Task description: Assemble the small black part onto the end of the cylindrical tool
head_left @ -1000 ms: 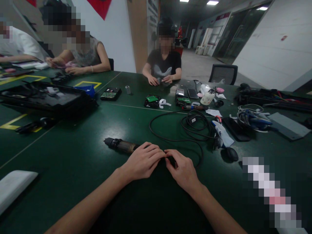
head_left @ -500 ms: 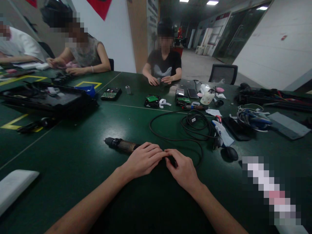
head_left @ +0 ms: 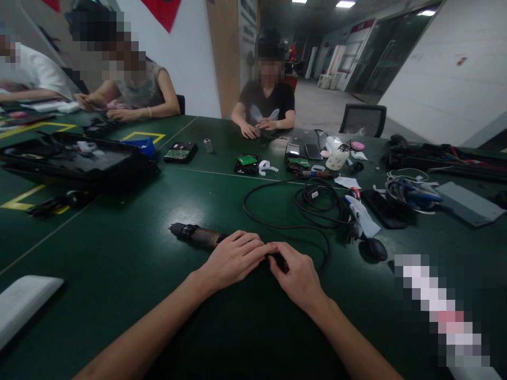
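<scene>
A dark cylindrical electric screwdriver [head_left: 194,234] lies on the green table [head_left: 130,248], tip pointing left. My left hand [head_left: 233,259] rests over its rear end, fingers curled around the body. My right hand [head_left: 298,275] meets the left fingertips and pinches the black end of the tool where its black cable [head_left: 285,211] leaves. The cable loops away behind my hands into a coil.
A black mouse [head_left: 375,249], a white-blue cloth [head_left: 362,215] and a phone [head_left: 382,208] lie right. Circuit boards [head_left: 248,160] and an open black case [head_left: 75,158] are farther back. Three people sit working across the table. A white pad [head_left: 24,303] lies near left.
Nearly nothing has moved. My right fingers have shifted slightly on the tool's rear end; the person opposite has moved their hands a little.
</scene>
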### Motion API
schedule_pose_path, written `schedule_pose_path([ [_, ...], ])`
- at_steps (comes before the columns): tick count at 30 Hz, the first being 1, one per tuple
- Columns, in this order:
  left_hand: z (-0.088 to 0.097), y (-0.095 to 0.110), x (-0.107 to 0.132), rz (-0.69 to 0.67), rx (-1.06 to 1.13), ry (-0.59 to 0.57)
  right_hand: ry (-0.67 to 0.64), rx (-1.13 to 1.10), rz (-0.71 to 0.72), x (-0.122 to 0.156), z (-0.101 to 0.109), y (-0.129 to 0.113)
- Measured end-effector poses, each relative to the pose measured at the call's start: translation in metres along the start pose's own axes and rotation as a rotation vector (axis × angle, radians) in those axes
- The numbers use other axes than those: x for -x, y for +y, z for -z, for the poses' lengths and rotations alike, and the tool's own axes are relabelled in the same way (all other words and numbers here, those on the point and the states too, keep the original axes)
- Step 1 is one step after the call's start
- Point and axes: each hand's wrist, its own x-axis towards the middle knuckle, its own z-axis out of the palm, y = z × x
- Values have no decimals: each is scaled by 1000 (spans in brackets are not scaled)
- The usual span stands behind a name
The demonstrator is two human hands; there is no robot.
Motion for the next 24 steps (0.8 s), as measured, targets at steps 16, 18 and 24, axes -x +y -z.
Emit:
schedule_pose_path([
  [16,1,2,-1,4,15,-22,0,18,3,0,-1,1],
  [18,0,2,-1,13,-12,-9,4,26,-1,0,-2,2],
  [24,0,2,1,-9,28,-6,-11,13,-8,1,-2,2],
])
